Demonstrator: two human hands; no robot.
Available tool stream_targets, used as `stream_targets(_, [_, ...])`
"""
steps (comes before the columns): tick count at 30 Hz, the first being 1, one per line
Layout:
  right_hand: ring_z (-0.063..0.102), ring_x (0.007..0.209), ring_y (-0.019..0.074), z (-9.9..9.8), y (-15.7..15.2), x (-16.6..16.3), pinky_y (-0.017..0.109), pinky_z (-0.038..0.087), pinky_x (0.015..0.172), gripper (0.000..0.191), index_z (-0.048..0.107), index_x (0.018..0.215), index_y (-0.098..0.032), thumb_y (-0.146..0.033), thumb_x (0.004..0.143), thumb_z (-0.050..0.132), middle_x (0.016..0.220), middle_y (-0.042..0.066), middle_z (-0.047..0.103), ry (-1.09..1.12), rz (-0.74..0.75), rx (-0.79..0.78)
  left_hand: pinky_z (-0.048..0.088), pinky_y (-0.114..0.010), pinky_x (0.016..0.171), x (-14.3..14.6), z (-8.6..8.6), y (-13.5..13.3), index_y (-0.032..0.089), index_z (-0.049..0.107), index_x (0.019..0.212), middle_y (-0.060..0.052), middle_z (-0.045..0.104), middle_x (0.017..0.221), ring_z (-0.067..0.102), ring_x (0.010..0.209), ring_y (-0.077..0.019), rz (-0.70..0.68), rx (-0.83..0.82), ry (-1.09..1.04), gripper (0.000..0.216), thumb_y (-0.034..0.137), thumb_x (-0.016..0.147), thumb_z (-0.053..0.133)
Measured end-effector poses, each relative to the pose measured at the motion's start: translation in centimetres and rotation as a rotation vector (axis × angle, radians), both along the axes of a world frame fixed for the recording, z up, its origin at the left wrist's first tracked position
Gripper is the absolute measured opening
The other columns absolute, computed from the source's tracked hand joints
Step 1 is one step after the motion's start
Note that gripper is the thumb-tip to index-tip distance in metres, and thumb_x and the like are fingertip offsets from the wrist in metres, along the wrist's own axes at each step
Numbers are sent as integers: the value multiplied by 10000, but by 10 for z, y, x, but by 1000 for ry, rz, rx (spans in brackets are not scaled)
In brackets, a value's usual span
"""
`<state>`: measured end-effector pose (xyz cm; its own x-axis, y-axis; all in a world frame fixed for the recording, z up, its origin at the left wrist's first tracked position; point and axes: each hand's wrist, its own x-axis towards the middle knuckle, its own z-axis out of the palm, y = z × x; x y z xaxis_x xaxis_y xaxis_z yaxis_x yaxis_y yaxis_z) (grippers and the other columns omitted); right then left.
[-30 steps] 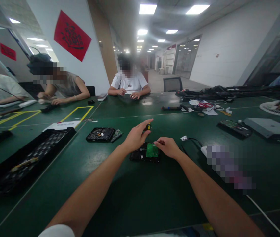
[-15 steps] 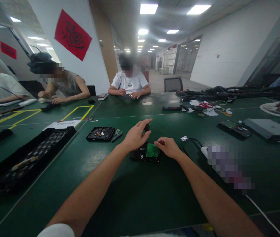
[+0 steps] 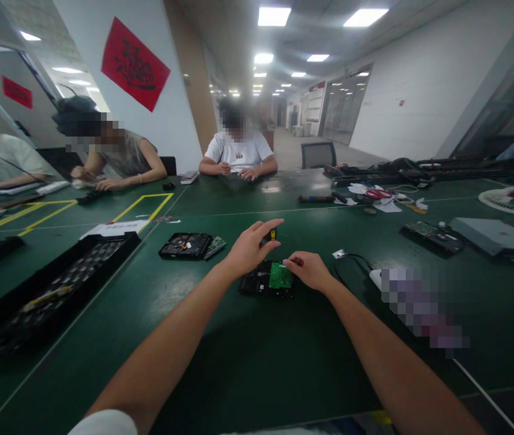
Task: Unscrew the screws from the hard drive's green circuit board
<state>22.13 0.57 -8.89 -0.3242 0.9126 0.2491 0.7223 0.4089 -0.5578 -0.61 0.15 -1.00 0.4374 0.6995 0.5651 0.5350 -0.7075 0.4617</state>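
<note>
A hard drive (image 3: 251,286) with a green circuit board (image 3: 280,275) on its right half lies on the table in front of me. Above its far edge, my left hand (image 3: 250,249) has a small black-and-yellow screwdriver handle (image 3: 273,234) between thumb and forefinger; the shaft is hidden. At the board's upper right edge, my right hand (image 3: 307,269) is closed in a pinch. What its fingertips hold, if anything, cannot be made out. Left of these, an opened drive casing (image 3: 185,246) lies beside a loose circuit board (image 3: 215,246).
On the left stands a long black tray (image 3: 61,296) with parts inside. To the right are a power strip (image 3: 377,278) with a cable, another hard drive (image 3: 433,237) and a grey metal box (image 3: 496,235). A person (image 3: 238,151) sits across the table; others sit at the left.
The screwdriver handle has turned between my left fingers, and its yellow side now shows. My left fingers have shifted slightly. My right hand stays at the board's edge.
</note>
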Motion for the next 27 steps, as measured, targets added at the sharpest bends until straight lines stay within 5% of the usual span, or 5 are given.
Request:
stream_targets(4, [551,658,138,1,0,0,253,347,591,384,709,830,-195,-526,923,538,740,24,668,-1,-12,-26,531,-350,916,-1,0,0,318,338,1511,-59,619,1197,607,1018,-182,-74,-29,-27,620,177,938,527])
stream_targets(13, [556,663,139,1,0,0,253,356,591,377,713,832,-202,-518,928,531,755,25,673,3,-1,-8,553,-329,784,2,-2,-1,277,537,1346,-59,638,1068,636,855,-179,74,28,-23,491,352,883,679])
stream_targets(27, [561,657,140,1,-1,1,254,353,593,385,711,830,-203,-525,933,526,737,21,670,-5,2,-11,544,-354,899,1,-1,0,275,414,1465,-81,633,1247,634,1039,-199,-24,-10,-31,538,230,946,546])
